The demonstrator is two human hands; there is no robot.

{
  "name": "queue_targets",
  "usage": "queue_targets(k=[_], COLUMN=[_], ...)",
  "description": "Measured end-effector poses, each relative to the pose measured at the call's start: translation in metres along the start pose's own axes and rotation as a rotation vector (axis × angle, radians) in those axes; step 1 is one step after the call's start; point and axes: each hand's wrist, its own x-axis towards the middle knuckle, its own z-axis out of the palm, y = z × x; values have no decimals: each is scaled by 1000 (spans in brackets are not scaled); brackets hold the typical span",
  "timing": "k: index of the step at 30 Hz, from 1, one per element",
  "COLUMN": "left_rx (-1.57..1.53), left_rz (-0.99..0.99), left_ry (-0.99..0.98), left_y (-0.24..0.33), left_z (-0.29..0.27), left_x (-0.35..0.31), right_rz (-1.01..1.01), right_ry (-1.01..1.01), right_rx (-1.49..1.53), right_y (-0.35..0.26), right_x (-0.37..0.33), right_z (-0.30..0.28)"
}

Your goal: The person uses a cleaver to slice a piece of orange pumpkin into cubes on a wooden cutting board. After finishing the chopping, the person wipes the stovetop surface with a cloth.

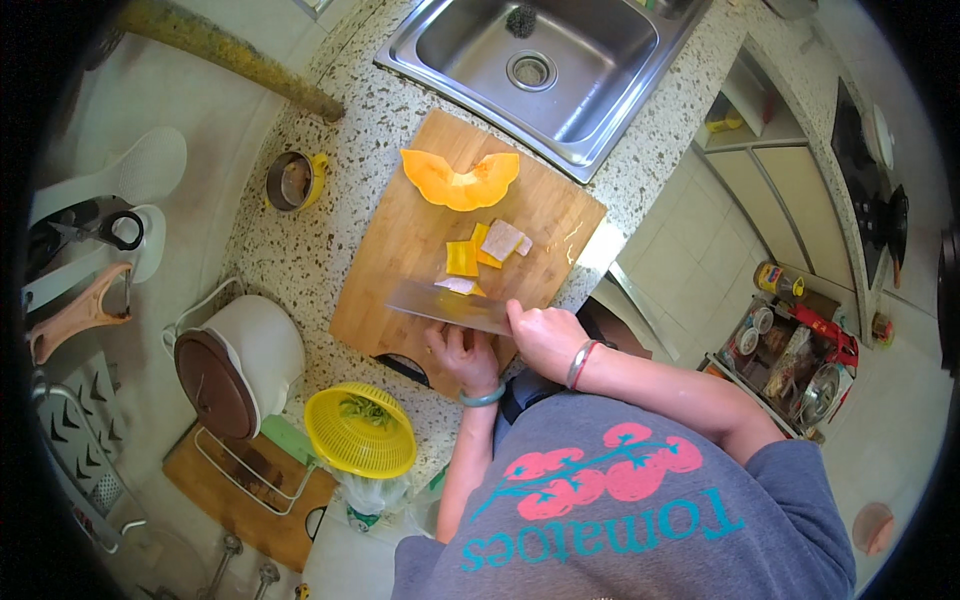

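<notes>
My right hand is closed round the handle of a broad kitchen knife, whose blade reaches left across the wooden cutting board. Just below the blade, my left hand is curled with its fingertips close to the steel; the blade hides what they may hold. Beyond the blade lies a small pumpkin piece, partly covered. Further up the board are an orange pumpkin chunk and a pale-skinned pumpkin piece. A large curved pumpkin wedge rests near the far end.
A steel sink adjoins the board's far end. On the left stand a yellow-handled metal cup, a white pot with a brown lid and a yellow colander with greens. An open drawer sticks out at the right.
</notes>
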Motion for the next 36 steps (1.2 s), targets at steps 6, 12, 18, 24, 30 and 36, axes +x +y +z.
queue_targets(k=[6,12,18,24,30,36], left_rx=[-22,-2,-87,-76,-44,-23], left_rz=[-21,-36,-73,-43,-11,12], left_ry=[12,23,14,-18,-19,-32], left_y=[6,3,5,8,5,12], left_z=[0,1,3,0,-1,-4], left_x=[2,1,0,3,4,7], right_rz=[-2,12,70,57,40,32], right_ry=[31,-28,-45,36,23,23], right_rx=[38,20,-1,48,44,109], right_y=[-4,0,2,2,-3,-2], right_x=[23,9,4,24,41,47], right_z=[8,-2,4,15,19,18])
